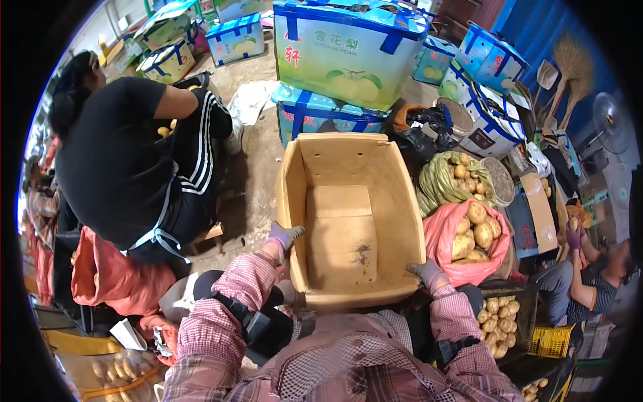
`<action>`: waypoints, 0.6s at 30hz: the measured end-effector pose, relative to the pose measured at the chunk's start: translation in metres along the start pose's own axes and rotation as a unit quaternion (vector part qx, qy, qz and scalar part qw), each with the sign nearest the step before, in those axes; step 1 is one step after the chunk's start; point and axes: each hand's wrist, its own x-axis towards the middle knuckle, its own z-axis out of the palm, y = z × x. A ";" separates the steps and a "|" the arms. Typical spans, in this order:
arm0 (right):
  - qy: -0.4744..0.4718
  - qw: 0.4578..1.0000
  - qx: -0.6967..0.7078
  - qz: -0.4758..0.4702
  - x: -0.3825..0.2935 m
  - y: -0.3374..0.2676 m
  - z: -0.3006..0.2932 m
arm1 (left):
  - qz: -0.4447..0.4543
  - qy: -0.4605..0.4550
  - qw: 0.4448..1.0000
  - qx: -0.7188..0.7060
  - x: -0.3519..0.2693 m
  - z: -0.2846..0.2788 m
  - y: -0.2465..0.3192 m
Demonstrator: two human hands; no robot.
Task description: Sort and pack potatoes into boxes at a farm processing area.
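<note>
In front of me an open-topped cardboard box (346, 158) stands with no contents in it. Dark dirt lies on its bottom near the right side. My left hand (284, 237), in a purple-grey glove, grips the left wall with the thumb over the rim. On the near right corner, my right hand (427, 275) holds the wall in a greyish glove, thumb inside. To the right of the box, a pink woven sack (437, 231) full of large potatoes (477, 228) sits close to my right hand. Behind it is a green sack (434, 178) of smaller potatoes.
Beyond the box are two stacked printed pear cartons (341, 65). A person in black (115, 166) sits at left, near a red sack (115, 281). Another person (593, 286) sits at right, holding a potato. A dark crate (522, 296) holds potatoes near my right arm.
</note>
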 end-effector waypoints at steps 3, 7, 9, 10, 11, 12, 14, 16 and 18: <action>-0.009 0.999 0.038 0.021 -0.055 -0.044 0.017 | -0.117 -0.067 0.991 -0.001 -0.001 -0.019 0.006; 0.038 0.985 0.134 -0.098 -0.035 0.017 0.026 | 0.048 -0.125 0.990 0.045 0.044 -0.014 -0.051; 0.046 0.992 0.012 -0.118 -0.063 0.019 0.033 | 0.130 -0.142 0.970 0.150 0.035 -0.029 -0.067; 0.044 0.987 0.008 -0.155 -0.077 0.016 0.044 | 0.189 -0.070 0.965 0.168 0.036 -0.041 -0.092; 0.136 0.946 0.037 -0.291 -0.058 0.092 0.017 | 0.178 -0.113 0.977 0.024 -0.025 0.014 -0.024; 0.141 0.936 0.097 -0.306 -0.062 0.102 0.030 | 0.130 -0.124 0.983 0.035 -0.053 0.004 -0.004; 0.132 0.960 0.110 -0.223 -0.092 0.071 0.048 | 0.165 -0.066 0.984 0.001 -0.062 -0.024 -0.024; 0.128 0.949 0.152 -0.244 -0.107 0.062 0.041 | 0.175 -0.077 0.981 -0.024 -0.066 -0.037 -0.014; 0.130 0.940 0.168 -0.267 -0.123 0.050 0.031 | 0.211 -0.094 0.971 -0.062 -0.080 -0.043 0.009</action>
